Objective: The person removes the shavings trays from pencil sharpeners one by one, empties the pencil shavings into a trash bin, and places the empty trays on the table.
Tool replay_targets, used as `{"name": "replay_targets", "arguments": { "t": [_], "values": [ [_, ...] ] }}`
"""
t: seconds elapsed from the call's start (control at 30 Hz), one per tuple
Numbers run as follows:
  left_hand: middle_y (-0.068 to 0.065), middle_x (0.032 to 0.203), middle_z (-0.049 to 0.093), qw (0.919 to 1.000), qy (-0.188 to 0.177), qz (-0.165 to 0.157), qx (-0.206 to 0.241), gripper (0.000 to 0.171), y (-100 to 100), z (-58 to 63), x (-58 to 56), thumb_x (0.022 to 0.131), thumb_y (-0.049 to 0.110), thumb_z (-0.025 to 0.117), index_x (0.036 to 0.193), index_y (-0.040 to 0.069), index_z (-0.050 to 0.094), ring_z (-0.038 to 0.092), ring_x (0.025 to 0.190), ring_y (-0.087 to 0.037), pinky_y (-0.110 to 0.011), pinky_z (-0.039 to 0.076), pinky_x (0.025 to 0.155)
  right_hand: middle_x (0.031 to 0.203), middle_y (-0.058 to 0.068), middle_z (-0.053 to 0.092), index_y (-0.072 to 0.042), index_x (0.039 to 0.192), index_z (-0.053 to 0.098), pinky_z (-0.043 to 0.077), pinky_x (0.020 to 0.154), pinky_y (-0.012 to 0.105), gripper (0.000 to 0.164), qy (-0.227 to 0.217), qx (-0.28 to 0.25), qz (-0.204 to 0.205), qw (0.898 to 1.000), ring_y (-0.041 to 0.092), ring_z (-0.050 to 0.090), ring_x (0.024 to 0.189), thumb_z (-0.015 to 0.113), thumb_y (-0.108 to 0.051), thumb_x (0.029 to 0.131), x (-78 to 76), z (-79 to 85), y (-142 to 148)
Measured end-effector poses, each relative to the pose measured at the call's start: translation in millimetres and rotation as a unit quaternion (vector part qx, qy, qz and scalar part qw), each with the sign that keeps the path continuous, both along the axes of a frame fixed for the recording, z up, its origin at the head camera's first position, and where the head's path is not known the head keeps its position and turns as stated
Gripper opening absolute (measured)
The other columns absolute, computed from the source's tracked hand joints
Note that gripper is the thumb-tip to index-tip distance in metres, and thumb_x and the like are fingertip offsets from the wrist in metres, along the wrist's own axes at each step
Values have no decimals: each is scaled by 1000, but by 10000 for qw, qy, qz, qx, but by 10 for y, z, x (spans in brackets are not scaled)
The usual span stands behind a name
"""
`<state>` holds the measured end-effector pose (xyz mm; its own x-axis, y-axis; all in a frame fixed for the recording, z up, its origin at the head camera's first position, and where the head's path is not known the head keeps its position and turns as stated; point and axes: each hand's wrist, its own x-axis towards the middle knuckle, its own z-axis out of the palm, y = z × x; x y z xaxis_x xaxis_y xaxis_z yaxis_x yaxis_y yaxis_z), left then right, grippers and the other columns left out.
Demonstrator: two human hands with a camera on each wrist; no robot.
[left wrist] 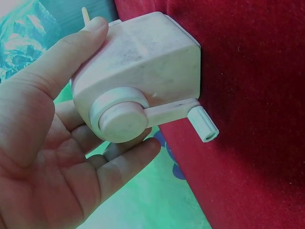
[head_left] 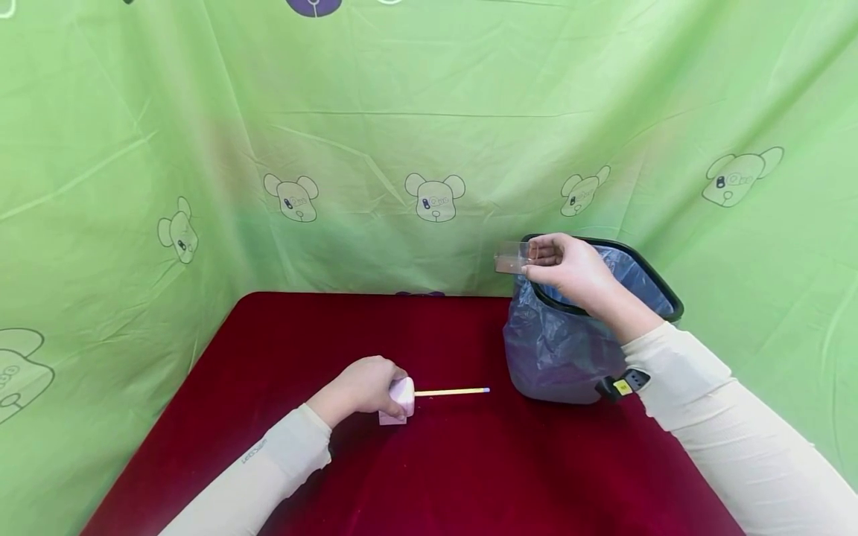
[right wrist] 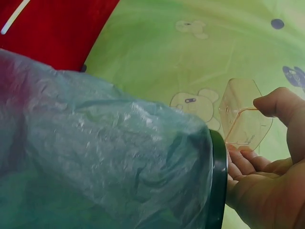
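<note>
My left hand [head_left: 367, 383] grips a pale pink crank pencil sharpener [left wrist: 147, 57] on the red table, its thumb over one side and fingers curled beneath. The sharpener's crank handle [left wrist: 203, 124] shows in the left wrist view. A yellow pencil [head_left: 452, 391] sticks out of the sharpener toward the right, its end bluish. My right hand [head_left: 570, 269] pinches a small clear plastic shavings drawer [right wrist: 245, 114] between thumb and fingers, raised at the rim of the trash bin [head_left: 563, 357]. In the right wrist view the drawer looks see-through.
The bin stands at the table's right side, lined with a bluish plastic bag [right wrist: 109, 152] under a dark rim [right wrist: 218, 181]. A red cloth covers the table [head_left: 442, 476]. Behind it hangs a green curtain [head_left: 375, 149] printed with bear heads.
</note>
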<state>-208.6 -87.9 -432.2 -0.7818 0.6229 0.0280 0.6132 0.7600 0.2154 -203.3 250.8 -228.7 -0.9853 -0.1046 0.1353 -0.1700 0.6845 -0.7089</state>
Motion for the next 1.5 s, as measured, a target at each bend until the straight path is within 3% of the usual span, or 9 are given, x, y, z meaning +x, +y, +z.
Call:
{"name": "replay_targets", "arguments": {
  "t": [0.2,0.57,0.9,1.5],
  "values": [
    [14,71,59,10000,24,-21,1,39,-2,14,1,67,45,92,93,22,75,52,69,-7,-26,46,65,135,18,60,-1,144,49,48,101,40,60,26,-41,90,9999,31,59,125,71,-26,94,3,4,-55],
    [14,73,61,10000,12,-33,-14,43,7,40,5,67,46,93,97,19,76,52,69,-7,-27,47,66,133,20,61,1,143,50,49,84,15,58,101,-327,355,9988,30,60,122,71,-19,92,21,-25,-171],
    [14,68,57,9999,87,-82,-11,38,3,57,10,65,44,94,88,22,73,51,67,-7,-26,45,64,131,20,63,1,143,50,49,83,14,59,100,-475,507,9975,30,61,121,73,-18,92,48,-44,-236],
    [12,77,64,10000,-30,26,-49,49,15,26,16,67,47,92,103,17,77,54,71,-7,-27,48,67,130,19,63,1,142,50,53,84,18,55,45,-725,788,9942,29,61,117,71,-11,92,117,-198,-280]
  ]
}}
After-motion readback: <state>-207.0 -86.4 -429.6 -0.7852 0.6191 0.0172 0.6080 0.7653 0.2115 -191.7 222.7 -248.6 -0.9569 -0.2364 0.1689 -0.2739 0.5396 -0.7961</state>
